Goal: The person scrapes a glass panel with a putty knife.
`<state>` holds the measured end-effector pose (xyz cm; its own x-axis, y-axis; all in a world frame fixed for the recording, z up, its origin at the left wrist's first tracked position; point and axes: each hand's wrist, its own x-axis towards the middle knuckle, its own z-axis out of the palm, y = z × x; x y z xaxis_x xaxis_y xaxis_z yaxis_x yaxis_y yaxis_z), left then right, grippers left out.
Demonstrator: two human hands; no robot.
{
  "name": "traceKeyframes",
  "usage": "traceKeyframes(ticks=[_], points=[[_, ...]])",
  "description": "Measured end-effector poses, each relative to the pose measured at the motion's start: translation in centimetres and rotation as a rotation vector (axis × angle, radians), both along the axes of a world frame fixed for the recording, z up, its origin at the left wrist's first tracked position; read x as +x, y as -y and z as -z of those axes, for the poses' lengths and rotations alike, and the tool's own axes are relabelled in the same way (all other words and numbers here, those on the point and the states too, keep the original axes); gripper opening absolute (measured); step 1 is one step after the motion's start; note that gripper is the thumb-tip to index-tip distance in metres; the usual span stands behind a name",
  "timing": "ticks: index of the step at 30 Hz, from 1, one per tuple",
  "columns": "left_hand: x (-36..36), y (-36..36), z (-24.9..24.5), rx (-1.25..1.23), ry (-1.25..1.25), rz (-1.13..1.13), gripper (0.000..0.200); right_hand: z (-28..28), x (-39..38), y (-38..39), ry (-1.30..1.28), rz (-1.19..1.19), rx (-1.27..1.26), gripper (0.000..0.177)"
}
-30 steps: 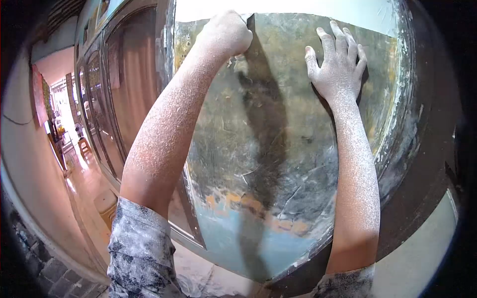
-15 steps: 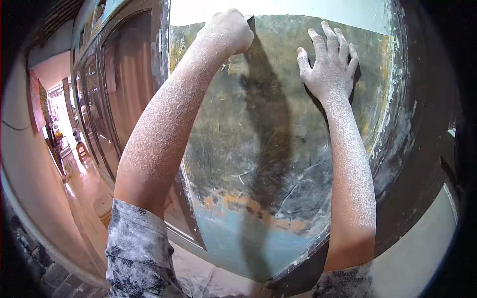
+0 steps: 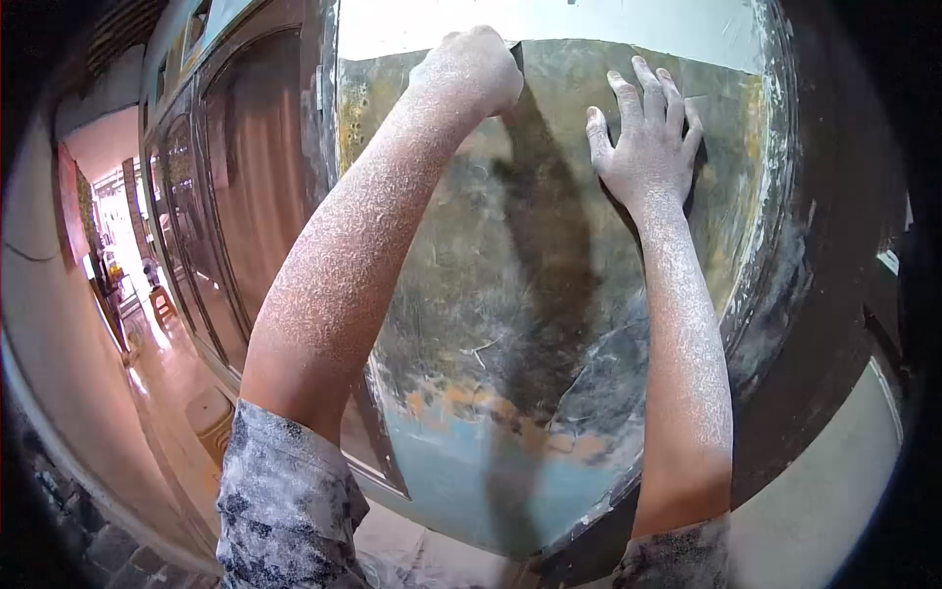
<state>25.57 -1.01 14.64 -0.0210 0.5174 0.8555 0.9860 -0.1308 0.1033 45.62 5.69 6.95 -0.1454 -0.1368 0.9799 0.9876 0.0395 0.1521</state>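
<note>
Pale dust covers both my forearms and hands. My left hand [image 3: 469, 71] is a closed fist against the upper wall panel, beside the line where the white upper band [image 3: 589, 22] meets the stained, greenish-brown surface [image 3: 442, 245]. A small dark edge [image 3: 517, 55] pokes out past the knuckles; most of whatever the fist holds is hidden behind it. With fingers spread, my right hand [image 3: 648, 147] lies flat on the stained surface to the right. A dark arm shadow falls down the panel between them.
Chipped, white-smeared trim [image 3: 770, 177] borders the panel on the right. Lower down, the panel turns light blue [image 3: 442, 481]. On the left is a dark wooden door frame with a curtained pane [image 3: 253, 167], then a passage with a small stool [image 3: 162, 304].
My left fist has shifted slightly right along the white band's lower edge. My right hand stays spread on the panel, while the whole view has shifted a little.
</note>
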Motion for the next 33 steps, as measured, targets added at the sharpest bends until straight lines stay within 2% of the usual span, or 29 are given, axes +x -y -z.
traceKeyframes(ticks=[2, 6, 8, 9, 11, 12, 13, 14, 15, 16, 17, 18, 20, 22, 24, 25, 26, 28, 29, 30, 31, 32, 33], points=[[-0.3, 0.7, 0.4, 0.035, -0.069, 0.022, 0.031, 0.0, 0.0, 0.4, -0.007, -0.008, -0.015, 0.051], [-0.9, 4.1, 1.5, -0.069, 0.203, 0.365, 0.048, 0.3, 0.1, 0.7, 0.008, 0.056, -0.091, 0.051], [-1.0, 5.6, 1.7, -0.137, 0.361, 0.558, 0.048, 0.9, 0.3, 1.1, 0.033, 0.023, -0.115, 0.052], [-0.7, 6.0, 1.7, -0.129, 0.347, 0.576, 0.048, 1.3, 0.3, 1.5, 0.029, 0.004, -0.155, 0.051], [0.2, 6.3, 2.6, -0.102, 0.544, 0.864, 0.047, 2.7, 0.5, 3.1, 0.037, -0.022, -0.253, 0.048], [0.2, 6.0, 2.2, -0.225, 0.557, 0.901, 0.047, 3.0, 0.6, 4.2, 0.048, -0.029, -0.299, 0.045], [0.8, 5.6, 2.4, -0.188, 0.56, 0.931, 0.043, 3.0, 0.4, 5.5, -0.001, -0.163, -0.32, 0.036], [1.9, 5.0, 2.9, -0.151, 0.569, 0.957, 0.04, 2.7, 0.7, 6.3, -0.055, -0.477, -0.325, 0.03], [2.9, 3.6, 3.3, -0.007, 0.539, 1.011, 0.029, 2.3, 0.6, 6.7, -0.19, -0.694, -0.409, 0.03], [4.1, 2.6, 3.6, 0.139, 0.504, 1.059, 0.026, 2.0, 0.4, 7.4, -0.334, -0.908, -0.49, 0.03], [5.6, 2.8, 4.2, 0.117, 0.642, 1.203, 0.026, 1.2, -0.5, 9.6, -0.528, -1.119, -0.665, 0.036], [7.0, 3.1, 4.7, 0.094, 0.779, 1.347, 0.026, 0.8, -1.3, 11.5, -0.591, -1.189, -0.717, 0.041], [9.5, 1.1, 5.2, 0.044, 0.816, 1.489, 0.026, 0.5, -0.5, 10.4, -0.517, -1.25, -0.578, 0.047], [9.4, 1.6, 5.1, -0.068, 0.898, 1.596, 0.027, 0.1, -1.1, 11.9, -0.585, -1.207, -0.504, 0.047], [7.8, 1.7, 5.3, -0.254, 0.631, 1.456, 0.028, 0.1, 0.1, 12.8, -0.481, -1.025, -0.612, 0.047], [6.5, 1.2, 5.3, -0.145, 0.419, 1.265, 0.031, 0.0, 0.9, 12.7, -0.412, -0.823, -0.603, 0.048], [4.5, 0.8, 5.0, 0.013, 0.21, 1.079, 0.032, 0.3, 0.7, 13.7, -0.41, -0.838, -0.661, 0.05], [0.5, -1.8, 4.4, 0.252, -0.076, 0.498, 0.025, 1.0, 1.4, 13.7, -0.396, -0.674, -0.674, 0.048], [-2.1, -1.3, 4.4, 0.401, -0.121, 0.26, 0.023, 1.4, 1.7, 13.4, -0.408, -0.662, -0.673, 0.048], [-4.9, -1.4, 3.6, 0.233, -0.177, 0.112, 0.024, 1.8, 1.9, 13.1, -0.269, -0.508, -0.588, 0.048], [-7.8, -2.9, 3.4, 0.373, -0.205, 0.1, 0.027, 2.0, 2.1, 12.9, -0.133, -0.353, -0.503, 0.047], [-10.3, -4.7, 3.3, 0.514, -0.23, 0.09, 0.032, 1.7, 1.4, 13.1, -0.178, -0.386, -0.561, 0.048], [-12.2, -6.3, 3.1, 0.613, -0.222, 0.106, 0.039, 1.3, 0.8, 12.7, -0.153, -0.324, -0.525, 0.047]])
